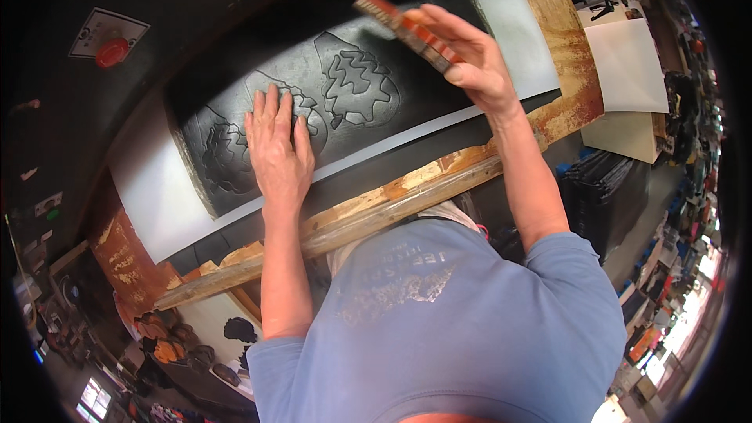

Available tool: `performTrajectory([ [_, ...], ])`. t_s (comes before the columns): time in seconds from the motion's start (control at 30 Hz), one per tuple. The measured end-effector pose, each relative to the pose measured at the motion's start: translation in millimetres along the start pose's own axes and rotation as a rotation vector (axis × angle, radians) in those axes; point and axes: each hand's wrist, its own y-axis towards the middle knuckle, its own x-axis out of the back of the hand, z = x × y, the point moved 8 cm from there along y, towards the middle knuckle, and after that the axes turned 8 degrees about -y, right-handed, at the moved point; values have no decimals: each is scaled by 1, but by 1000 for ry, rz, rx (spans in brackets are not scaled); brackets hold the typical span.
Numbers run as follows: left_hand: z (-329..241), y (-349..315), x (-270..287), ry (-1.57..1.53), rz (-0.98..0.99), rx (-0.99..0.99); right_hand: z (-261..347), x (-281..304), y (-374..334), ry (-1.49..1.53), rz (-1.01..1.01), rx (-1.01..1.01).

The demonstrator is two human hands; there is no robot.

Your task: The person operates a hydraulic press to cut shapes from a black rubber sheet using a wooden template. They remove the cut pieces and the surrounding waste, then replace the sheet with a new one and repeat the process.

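At frame centre, a black sheet [376, 47] lies on a white board [168, 204], with wavy, tree-like outlines cut or pressed into its surface. Left hand [276, 149] lies flat on the sheet at centre left, fingers extended and close together, palm down, pressing on one outline and gripping nothing. Right hand [466, 55] is raised at upper centre, above the sheet's right part, fingers curled around a long narrow tool [407, 31] with red and orange faces; the tool slants from upper left to lower right, its far end sticking out past the fingertips. Whether the tool touches the sheet cannot be told.

Below the board, a worn wooden beam [368, 215] with flaking paint runs from lower left up to the right edge of the work. A red button [112, 52] sits on a white plate at upper left. White panels [627, 63] stand at upper right. Dark cut shapes [188, 348], some orange, lie on a pale surface at lower left. A blue shirt [446, 329] fills the lower centre.
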Motion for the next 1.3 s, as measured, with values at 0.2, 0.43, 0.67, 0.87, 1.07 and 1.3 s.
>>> performTrajectory([
  [0.2,-5,-5,1,-3,-1,3,2,5,-33,-1240,-70,370],
  [0.43,-8,-9,17,-155,-85,-82,-4,6,-30,-1191,-34,447],
  [0.67,-58,-81,29,-477,37,33,4,2,-23,-1166,-82,499],
  [0.87,-47,-100,3,-430,21,-18,6,38,-10,-765,-427,237],
  [1.07,-41,-98,14,-335,-104,10,108,55,-16,-749,-778,664],
  [1.3,-43,-95,18,-182,-188,-87,103,49,-48,-964,-597,568],
])
